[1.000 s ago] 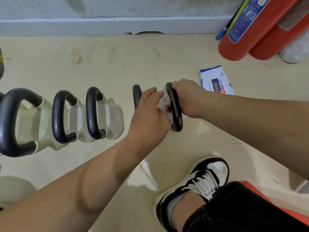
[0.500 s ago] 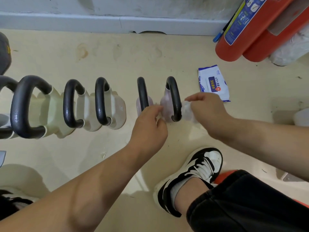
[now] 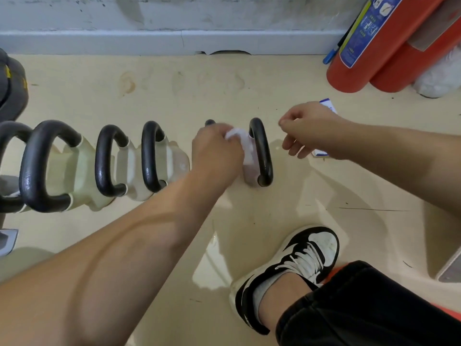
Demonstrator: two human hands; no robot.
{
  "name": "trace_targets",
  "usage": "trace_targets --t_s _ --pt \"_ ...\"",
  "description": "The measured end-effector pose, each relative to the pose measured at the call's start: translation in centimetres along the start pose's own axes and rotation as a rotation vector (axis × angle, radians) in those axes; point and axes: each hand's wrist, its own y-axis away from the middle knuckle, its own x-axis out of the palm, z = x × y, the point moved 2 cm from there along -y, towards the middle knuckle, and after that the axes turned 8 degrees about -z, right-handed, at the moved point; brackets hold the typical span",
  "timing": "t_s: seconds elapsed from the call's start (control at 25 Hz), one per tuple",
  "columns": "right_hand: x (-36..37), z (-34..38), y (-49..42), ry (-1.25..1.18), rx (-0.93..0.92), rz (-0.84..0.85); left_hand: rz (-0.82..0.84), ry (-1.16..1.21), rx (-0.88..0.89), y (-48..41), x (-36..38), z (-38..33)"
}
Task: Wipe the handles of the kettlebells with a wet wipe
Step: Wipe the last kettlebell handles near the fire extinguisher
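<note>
A row of pale kettlebells with black handles stands on the floor. My left hand [image 3: 217,148] is closed on a white wet wipe [image 3: 235,133] and covers the handle of the second kettlebell from the right [image 3: 210,122], of which only the far tip shows. The rightmost kettlebell handle [image 3: 261,151] stands bare just right of the wipe. My right hand [image 3: 308,128] hovers to the right of that handle, fingers loosely curled, with nothing visible in it. Three more handles [image 3: 151,156] [image 3: 107,161] [image 3: 37,168] line up to the left.
A wet wipe pack [image 3: 328,104] lies on the floor, mostly hidden behind my right hand. Two red fire extinguishers [image 3: 354,61] lean at the wall, back right. My black and white shoe [image 3: 299,258] is planted in front. A dark weight [image 3: 11,91] sits at far left.
The wipe has passed from my right hand to my left. My left hand moved up onto the second handle from the right, and my right hand drew away to the right.
</note>
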Motion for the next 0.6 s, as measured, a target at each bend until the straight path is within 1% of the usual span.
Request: trace_targets --t_s 0.04,0.08,0.12,0.2,0.24,0.28,0.36,0.44,0.52,0.56,0.6 --pt "-0.1 -0.5 -0.8 -0.032 0.045 -0.008 -0.010 -0.069 0.034 -0.5 0.6 -0.7" --pt "0.1 -0.9 -1.4 -0.059 0.082 0.008 0.040 -0.109 0.033 -0.7 1.9 -1.0" --pt "0.4 -1.2 -1.8 -0.052 0.099 0.032 0.127 -0.117 -0.004 -0.3 3.5 -1.1" --pt "1.1 -1.7 -2.4 -0.019 0.091 0.064 0.271 0.012 -0.152 1.7 6.5 0.0" --pt "1.2 -1.8 -2.6 -0.029 0.084 0.065 0.273 0.091 -0.195 2.9 7.4 1.0" --pt "1.3 -2.0 -2.9 -0.045 0.085 0.059 0.245 0.138 -0.195 4.1 7.7 1.9" --pt "1.0 -2.3 -3.3 -0.032 0.101 0.049 0.227 0.118 -0.173 6.7 7.4 3.9" --pt "0.7 -2.6 -3.5 -0.004 0.127 0.057 0.248 0.138 -0.225 8.8 6.1 4.7" --pt "0.5 -3.0 -4.1 -0.039 0.136 0.065 0.276 0.229 -0.307 7.8 6.0 3.3" --pt "0.5 -3.2 -4.2 -0.049 0.144 0.069 0.259 0.263 -0.302 6.1 6.2 2.0" --pt "0.7 -3.4 -4.3 -0.052 0.154 0.071 0.199 0.278 -0.323 4.0 6.7 0.7"
